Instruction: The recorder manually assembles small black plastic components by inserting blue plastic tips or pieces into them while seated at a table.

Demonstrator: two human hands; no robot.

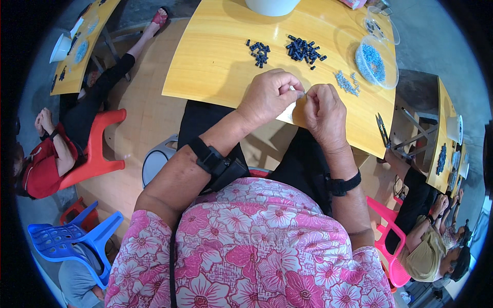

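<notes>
Mid-frame, the left hand (pixel 272 93) and right hand (pixel 326 111) pinch, fingers (pixel 291 80) drawn together; I can't tell on what. Best keep both steady beside the yellow wooden surface (pixel 213 56), small black plastic cylinders (pixel 303 50) lying upper centre.

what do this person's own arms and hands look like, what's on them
Both the left hand and right hand are ungloved, and the forearms are uncovered. Each wears a black strap, the left one with a blocky dark unit and the right one above the wrist. The short sleeves are white with pink flowers.
</notes>
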